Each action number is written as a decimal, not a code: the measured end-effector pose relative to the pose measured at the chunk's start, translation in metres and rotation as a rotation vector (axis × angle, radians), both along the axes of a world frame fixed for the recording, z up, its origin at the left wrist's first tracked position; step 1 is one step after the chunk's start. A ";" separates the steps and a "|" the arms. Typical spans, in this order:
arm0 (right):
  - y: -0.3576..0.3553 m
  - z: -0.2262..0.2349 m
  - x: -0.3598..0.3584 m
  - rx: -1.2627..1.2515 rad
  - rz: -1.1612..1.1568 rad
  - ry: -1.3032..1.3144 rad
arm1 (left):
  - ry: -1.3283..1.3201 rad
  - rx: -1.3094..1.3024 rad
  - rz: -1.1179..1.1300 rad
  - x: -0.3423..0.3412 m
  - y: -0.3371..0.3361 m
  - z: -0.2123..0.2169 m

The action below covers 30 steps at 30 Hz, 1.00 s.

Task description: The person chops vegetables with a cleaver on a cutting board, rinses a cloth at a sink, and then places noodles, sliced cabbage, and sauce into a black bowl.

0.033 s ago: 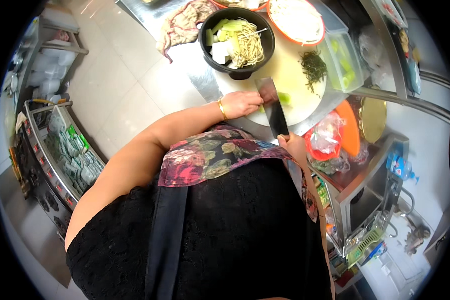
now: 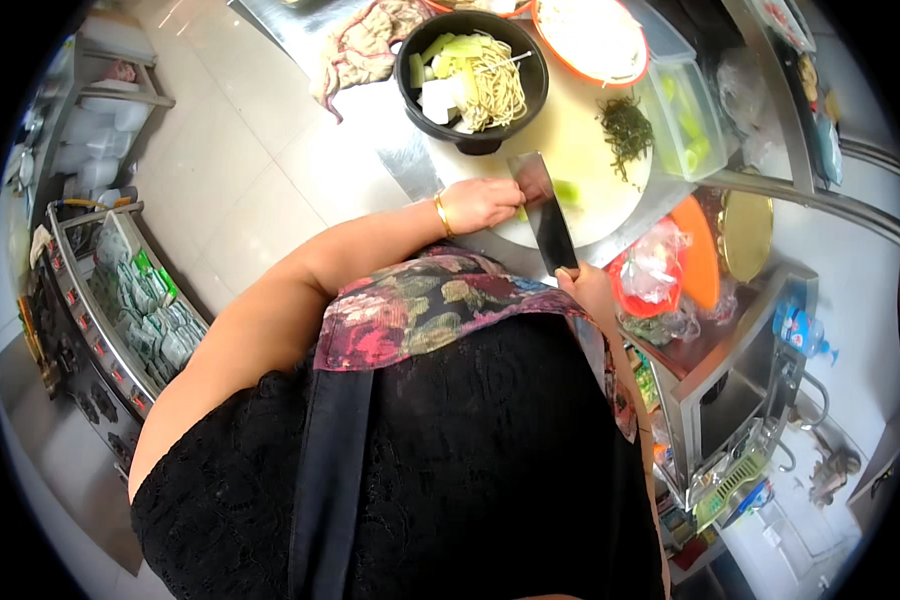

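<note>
One cleaver (image 2: 544,212), near side of round board (image 2: 606,216); right hand (image 2: 587,286), fingers closed round handle. Green vegetable (image 2: 567,191), both sides of blade; left hand (image 2: 478,205), fingers bunched, whether pinching I cannot tell. I'd tuck those fingertips behind the knuckles.

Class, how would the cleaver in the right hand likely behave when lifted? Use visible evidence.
The cleaver is probably stiff: its broad blade looks flat and straight. It may feel heavy toward the blade, which extends well beyond the right hand at its handle end. The shiny surface suggests smooth metal, possibly slippery if wet.
</note>
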State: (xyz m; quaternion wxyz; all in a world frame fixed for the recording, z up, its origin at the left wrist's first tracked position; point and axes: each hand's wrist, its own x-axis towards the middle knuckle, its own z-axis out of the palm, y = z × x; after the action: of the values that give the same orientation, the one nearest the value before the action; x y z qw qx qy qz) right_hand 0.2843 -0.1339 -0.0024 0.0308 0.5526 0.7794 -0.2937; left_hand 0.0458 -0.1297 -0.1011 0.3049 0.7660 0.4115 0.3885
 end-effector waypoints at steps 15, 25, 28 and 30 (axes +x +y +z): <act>0.001 -0.001 0.007 0.191 -0.061 -0.018 | 0.109 0.293 -0.052 0.005 0.014 -0.002; -0.007 0.039 0.003 0.626 0.061 -0.181 | 0.037 0.539 -0.055 0.002 -0.016 0.110; -0.006 0.049 -0.007 0.672 0.119 -0.164 | 0.233 0.584 -0.166 -0.004 -0.018 0.130; 0.001 0.063 -0.012 0.739 0.171 -0.102 | 0.364 0.533 -0.233 -0.010 -0.020 0.140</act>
State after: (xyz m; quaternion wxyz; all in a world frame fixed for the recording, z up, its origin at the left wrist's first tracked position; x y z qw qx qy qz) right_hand 0.2725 -0.1334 0.0604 -0.1075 0.4734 0.8734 0.0388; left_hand 0.0358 -0.1500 0.0384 0.0580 0.9174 0.2531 0.3017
